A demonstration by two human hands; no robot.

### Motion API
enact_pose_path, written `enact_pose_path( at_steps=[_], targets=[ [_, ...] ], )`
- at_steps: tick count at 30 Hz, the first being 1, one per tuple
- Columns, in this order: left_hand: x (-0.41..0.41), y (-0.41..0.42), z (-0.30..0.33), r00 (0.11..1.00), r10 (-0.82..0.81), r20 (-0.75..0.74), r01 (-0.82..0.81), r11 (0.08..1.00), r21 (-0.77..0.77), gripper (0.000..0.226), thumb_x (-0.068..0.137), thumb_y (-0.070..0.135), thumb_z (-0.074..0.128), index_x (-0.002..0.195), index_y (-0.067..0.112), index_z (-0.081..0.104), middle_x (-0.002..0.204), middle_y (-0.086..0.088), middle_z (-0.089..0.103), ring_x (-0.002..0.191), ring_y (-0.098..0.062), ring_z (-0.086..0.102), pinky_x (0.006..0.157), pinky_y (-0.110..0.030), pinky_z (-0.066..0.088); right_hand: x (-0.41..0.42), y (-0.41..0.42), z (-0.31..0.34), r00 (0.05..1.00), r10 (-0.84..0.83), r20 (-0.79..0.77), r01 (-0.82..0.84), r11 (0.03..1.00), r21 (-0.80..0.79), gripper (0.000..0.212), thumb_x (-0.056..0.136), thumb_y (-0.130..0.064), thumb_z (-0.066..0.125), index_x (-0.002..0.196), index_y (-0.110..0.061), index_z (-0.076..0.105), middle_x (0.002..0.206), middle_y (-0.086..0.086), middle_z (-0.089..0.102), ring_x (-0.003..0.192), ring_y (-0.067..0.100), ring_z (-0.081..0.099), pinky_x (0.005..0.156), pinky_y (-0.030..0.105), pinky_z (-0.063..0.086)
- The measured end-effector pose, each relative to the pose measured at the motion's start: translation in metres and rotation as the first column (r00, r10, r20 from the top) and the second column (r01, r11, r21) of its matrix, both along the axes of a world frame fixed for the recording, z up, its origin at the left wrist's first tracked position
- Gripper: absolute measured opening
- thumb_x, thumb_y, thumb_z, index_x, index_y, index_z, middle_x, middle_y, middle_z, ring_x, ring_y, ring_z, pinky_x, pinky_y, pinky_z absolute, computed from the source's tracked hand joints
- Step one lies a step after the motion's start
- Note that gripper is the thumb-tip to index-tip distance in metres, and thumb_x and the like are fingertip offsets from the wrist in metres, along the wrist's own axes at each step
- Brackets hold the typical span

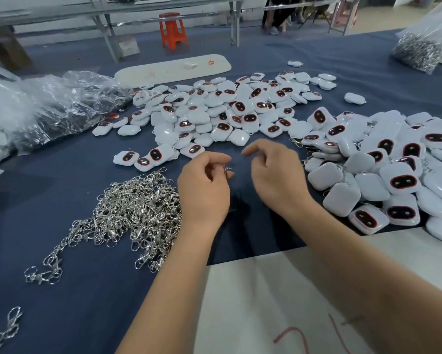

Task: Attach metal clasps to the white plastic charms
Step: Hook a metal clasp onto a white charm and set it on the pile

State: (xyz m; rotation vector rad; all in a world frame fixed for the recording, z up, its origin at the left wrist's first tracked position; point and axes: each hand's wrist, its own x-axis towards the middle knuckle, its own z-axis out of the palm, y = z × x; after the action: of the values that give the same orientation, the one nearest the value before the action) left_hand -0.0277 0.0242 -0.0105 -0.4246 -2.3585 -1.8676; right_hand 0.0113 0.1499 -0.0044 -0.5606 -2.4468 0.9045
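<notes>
White board underlies both forearms; clasp pile touches left hand.

Left hand pinches a metal clasp — right hand hovers beside it, fingers loosely curled.

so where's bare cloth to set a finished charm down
Bare blue cloth lies left of the clasp pile, below the plastic bags. A small patch sits under the left hand and right hand. Crowded: charm heaps ahead and right.
</notes>
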Motion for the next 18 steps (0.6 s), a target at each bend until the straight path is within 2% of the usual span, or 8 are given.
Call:
enact_pose_path(
  at_steps=[2,5,8,11,13,15,18],
  targets=[
    [-0.003,0.001,-0.001,0.999,0.001,0.054,-0.006,0.995,0.103,0.032,0.095,-0.008,0.053,0.09,0.016,0.073,0.081,0.007,0.073,0.075,-0.007,0.074,0.073,-0.018,0.053,0.005,-0.007,-0.004,0.996,0.081,-0.03,-0.084,0.985,-0.149,0.026,0.099,-0.016,0.052,0.11,-0.026,0.073,0.069,-0.006,0.067,0.064,0.016,0.062,0.066,0.033,0.052],
    [-0.004,0.002,-0.001,0.995,-0.034,0.089,0.014,0.975,0.22,0.032,0.092,-0.011,0.058,0.087,0.017,0.072,0.078,0.006,0.073,0.074,-0.008,0.073,0.073,-0.018,0.054,0.012,-0.003,-0.006,0.962,0.254,-0.1,-0.272,0.923,-0.273,0.023,0.103,-0.016,0.057,0.101,-0.028,0.077,0.068,-0.002,0.069,0.047,0.01,0.055,0.052,0.027,0.048],
    [-0.001,0.002,-0.004,0.997,-0.053,0.054,0.042,0.982,0.183,0.03,0.091,-0.009,0.061,0.089,0.02,0.071,0.083,0.007,0.072,0.074,-0.002,0.069,0.072,-0.015,0.052,0.015,0.006,-0.009,0.92,0.327,-0.215,-0.391,0.807,-0.442,0.027,0.105,-0.013,0.055,0.099,-0.024,0.079,0.08,0.001,0.074,0.047,0.012,0.051,0.048,0.025,0.047],
    [0.0,0.0,-0.004,0.998,-0.056,0.003,0.055,0.992,0.117,0.027,0.091,-0.005,0.063,0.09,0.02,0.071,0.083,0.01,0.072,0.073,-0.001,0.068,0.071,-0.015,0.052,0.015,0.008,-0.01,0.896,0.339,-0.287,-0.444,0.716,-0.539,0.027,0.104,-0.027,0.056,0.096,-0.018,0.08,0.082,0.004,0.074,0.053,0.022,0.048,0.047,0.027,0.047],
    [0.0,-0.001,-0.003,0.995,-0.097,-0.032,0.098,0.993,0.057,0.024,0.09,-0.005,0.064,0.091,0.018,0.072,0.084,0.007,0.073,0.072,-0.008,0.069,0.072,-0.02,0.054,0.014,0.009,-0.012,0.91,0.329,-0.255,-0.415,0.758,-0.503,0.024,0.101,-0.034,0.062,0.087,-0.024,0.079,0.077,0.002,0.073,0.05,0.015,0.052,0.046,0.026,0.046],
    [0.001,-0.001,-0.002,0.989,-0.134,-0.059,0.134,0.991,-0.001,0.023,0.088,-0.005,0.065,0.09,0.017,0.073,0.083,0.005,0.074,0.071,-0.011,0.068,0.071,-0.021,0.053,0.012,0.01,-0.014,0.924,0.304,-0.231,-0.38,0.793,-0.475,0.019,0.098,-0.032,0.068,0.083,-0.028,0.079,0.071,-0.002,0.072,0.049,0.004,0.055,0.045,0.023,0.046],
    [0.002,-0.001,-0.003,0.99,-0.134,-0.048,0.135,0.99,0.026,0.021,0.088,-0.005,0.068,0.091,0.016,0.071,0.084,0.005,0.073,0.07,-0.009,0.068,0.072,-0.021,0.054,0.01,0.011,-0.017,0.932,0.242,-0.269,-0.351,0.785,-0.51,0.014,0.094,-0.026,0.073,0.082,-0.025,0.08,0.067,-0.003,0.068,0.051,0.008,0.052,0.046,0.025,0.046]
  ],
)
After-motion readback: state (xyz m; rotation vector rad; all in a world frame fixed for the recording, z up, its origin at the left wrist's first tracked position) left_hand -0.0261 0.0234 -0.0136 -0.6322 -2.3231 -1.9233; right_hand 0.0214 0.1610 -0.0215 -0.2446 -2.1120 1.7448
